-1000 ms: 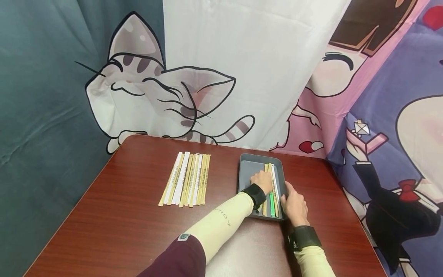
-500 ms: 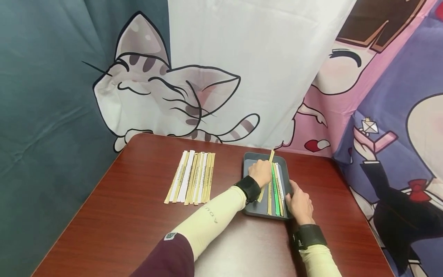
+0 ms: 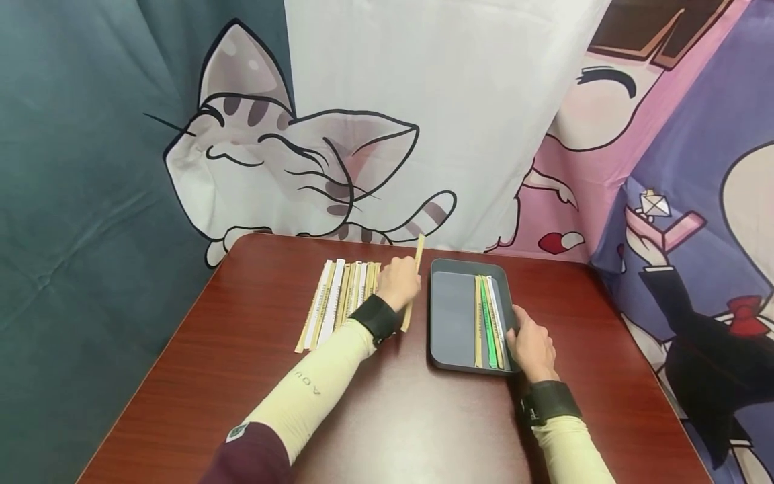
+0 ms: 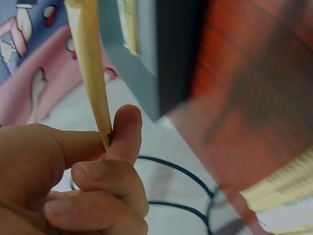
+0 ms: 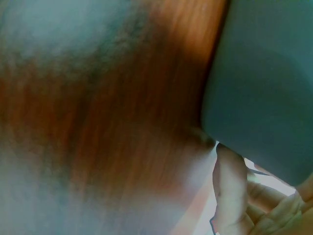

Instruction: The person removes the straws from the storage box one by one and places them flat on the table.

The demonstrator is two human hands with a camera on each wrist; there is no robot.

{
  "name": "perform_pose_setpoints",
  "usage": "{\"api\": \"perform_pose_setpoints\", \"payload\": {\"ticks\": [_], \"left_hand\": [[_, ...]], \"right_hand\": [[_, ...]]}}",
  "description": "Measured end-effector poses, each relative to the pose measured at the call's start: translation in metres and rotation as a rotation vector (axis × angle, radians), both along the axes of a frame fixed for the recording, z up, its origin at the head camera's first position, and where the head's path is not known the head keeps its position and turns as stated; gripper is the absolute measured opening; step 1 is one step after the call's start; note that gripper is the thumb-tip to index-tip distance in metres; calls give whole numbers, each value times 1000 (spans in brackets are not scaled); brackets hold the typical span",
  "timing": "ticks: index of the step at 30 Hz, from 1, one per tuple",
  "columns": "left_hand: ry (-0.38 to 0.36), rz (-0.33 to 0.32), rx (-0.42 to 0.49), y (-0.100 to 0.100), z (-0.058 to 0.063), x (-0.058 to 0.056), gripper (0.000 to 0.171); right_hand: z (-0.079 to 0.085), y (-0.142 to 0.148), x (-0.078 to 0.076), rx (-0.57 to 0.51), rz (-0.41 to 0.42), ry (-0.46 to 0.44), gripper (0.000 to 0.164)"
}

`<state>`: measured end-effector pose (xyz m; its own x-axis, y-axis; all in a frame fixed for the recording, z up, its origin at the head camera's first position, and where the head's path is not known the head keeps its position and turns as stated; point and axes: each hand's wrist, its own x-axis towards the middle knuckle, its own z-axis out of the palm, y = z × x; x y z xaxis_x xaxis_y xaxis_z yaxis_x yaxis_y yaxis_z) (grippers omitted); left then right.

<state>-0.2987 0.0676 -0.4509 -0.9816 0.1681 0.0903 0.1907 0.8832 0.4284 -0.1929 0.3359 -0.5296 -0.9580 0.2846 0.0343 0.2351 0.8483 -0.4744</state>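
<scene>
My left hand (image 3: 399, 282) pinches a tan paper-wrapped straw (image 3: 412, 286) between thumb and forefinger, above the table between the row of straws and the tray. In the left wrist view the straw (image 4: 90, 68) rises from the pinch, the other fingers curled below it. A grey rectangular tray (image 3: 452, 316) lies on the right, and my right hand (image 3: 533, 346) holds its right wall. Inside, along that wall, lie several wrapped straws, among them a green one (image 3: 488, 323) and a white one (image 3: 497, 312). In the right wrist view the fingers are partly hidden behind the tray (image 5: 264, 88).
A row of tan and white wrapped straws (image 3: 332, 302) lies side by side on the red-brown table (image 3: 387, 417), partly covered by my left hand. Printed curtains (image 3: 363, 67) hang right behind the table's back edge. The right wrist view is blurred.
My left hand has lifted a tan straw out of the tray and carried it left, past the tray's wall towards the row. My right hand has stayed at the tray's right side.
</scene>
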Motion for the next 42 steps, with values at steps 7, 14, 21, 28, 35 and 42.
{"api": "perform_pose_setpoints", "payload": {"ticks": [7,14,21,28,35,42], "left_hand": [[14,47,1,-33,-7,-5,17],[3,86,-18,-49,-9,-9,19],[-11,103,-48,-54,-13,-9,21],[-13,106,-59,-55,-18,-8,18],[-16,107,-71,-56,-25,-4,15],[-8,109,-62,-57,-34,-3,10]], "right_hand": [[3,0,1,-2,3,-15,56],[3,1,1,5,-4,-9,56],[3,3,2,3,-8,-24,56],[1,4,2,-3,-6,-24,56],[0,2,1,-1,0,-23,56],[2,0,2,-2,8,-18,57]]}}
